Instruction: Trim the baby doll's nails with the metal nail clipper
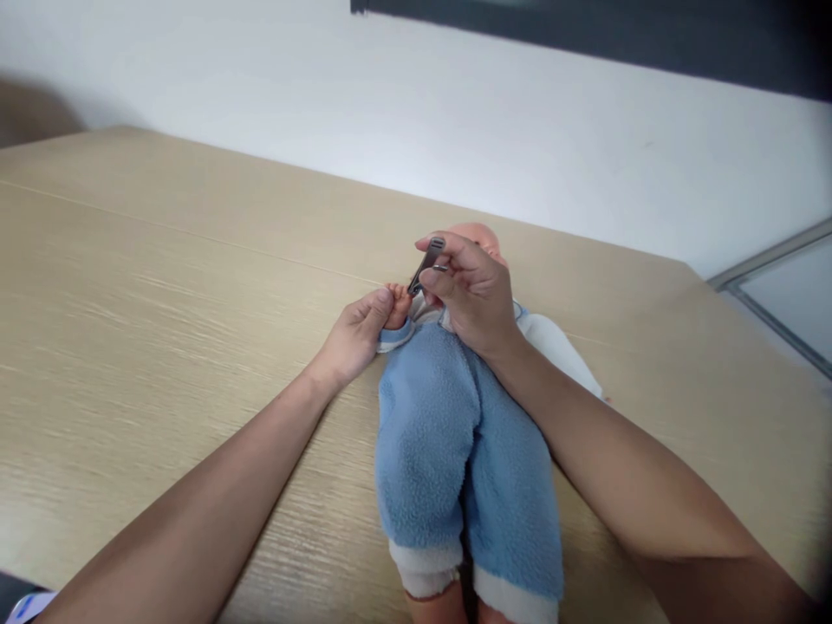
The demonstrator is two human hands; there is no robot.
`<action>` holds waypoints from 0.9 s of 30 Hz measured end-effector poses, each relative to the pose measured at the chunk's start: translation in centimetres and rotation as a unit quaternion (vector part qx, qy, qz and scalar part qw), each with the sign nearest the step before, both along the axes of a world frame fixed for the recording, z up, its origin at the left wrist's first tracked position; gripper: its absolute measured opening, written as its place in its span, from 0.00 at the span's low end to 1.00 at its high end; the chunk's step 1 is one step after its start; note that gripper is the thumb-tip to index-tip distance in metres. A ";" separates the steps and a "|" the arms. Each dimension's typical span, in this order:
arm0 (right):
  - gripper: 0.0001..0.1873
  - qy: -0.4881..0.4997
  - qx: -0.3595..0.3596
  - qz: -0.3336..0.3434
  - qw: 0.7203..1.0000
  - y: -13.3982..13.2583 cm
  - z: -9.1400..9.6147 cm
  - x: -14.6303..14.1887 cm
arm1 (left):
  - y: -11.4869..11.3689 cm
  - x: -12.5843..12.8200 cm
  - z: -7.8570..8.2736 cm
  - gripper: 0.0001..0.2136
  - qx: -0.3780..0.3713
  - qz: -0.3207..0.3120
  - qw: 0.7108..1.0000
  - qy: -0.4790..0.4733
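Observation:
A baby doll (429, 425) in blue fleece trousers and a white top lies on its back on the table, feet towards me. My left hand (356, 334) is closed around the doll's hand (399, 305), thumb on top, with the small fingers showing. Between thumb and forefinger, my right hand (477, 290) grips a metal nail clipper (425, 264) above the doll's chest. The clipper's lower end is at the doll's fingers; whether it touches them I cannot tell. Most of the doll's head (477, 232) is hidden behind my right hand.
The wood-grain table (162, 286) reaches back to a white wall (260, 87). A dark panel (617, 35) runs along the wall at the top right. At the right stands a metal-framed panel (780, 286). Part of a dark object (22, 598) shows at the lower left corner.

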State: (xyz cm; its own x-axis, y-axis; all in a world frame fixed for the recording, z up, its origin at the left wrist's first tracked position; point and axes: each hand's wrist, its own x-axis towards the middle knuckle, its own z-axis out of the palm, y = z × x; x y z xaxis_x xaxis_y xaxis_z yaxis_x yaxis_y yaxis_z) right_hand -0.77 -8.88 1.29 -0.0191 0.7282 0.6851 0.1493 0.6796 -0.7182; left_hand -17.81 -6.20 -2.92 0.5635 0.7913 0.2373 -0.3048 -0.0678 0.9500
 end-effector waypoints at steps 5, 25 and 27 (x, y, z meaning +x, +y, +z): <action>0.13 0.004 -0.006 -0.017 1.000 -0.1 0.0 -0.1 | -0.1 0.1 0.0 0.27 -0.004 -0.003 1.000 -0.004; 0.18 0.000 -0.022 -0.056 0.998 -0.5 0.1 -0.2 | -0.1 0.3 -0.5 0.22 -0.039 0.047 0.998 -0.027; 0.23 -0.005 -0.017 -0.064 0.998 -0.4 0.1 -0.2 | 0.0 0.3 -0.5 0.22 -0.043 0.046 0.998 -0.029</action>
State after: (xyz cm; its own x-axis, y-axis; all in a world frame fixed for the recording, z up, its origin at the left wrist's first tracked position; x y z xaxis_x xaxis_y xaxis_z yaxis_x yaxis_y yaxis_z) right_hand -0.96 -9.25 1.36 0.0694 0.7474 0.6608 0.2411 0.6302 -0.7381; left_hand -17.48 -6.25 -3.44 0.4757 0.8575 0.1959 -0.3554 -0.0163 0.9346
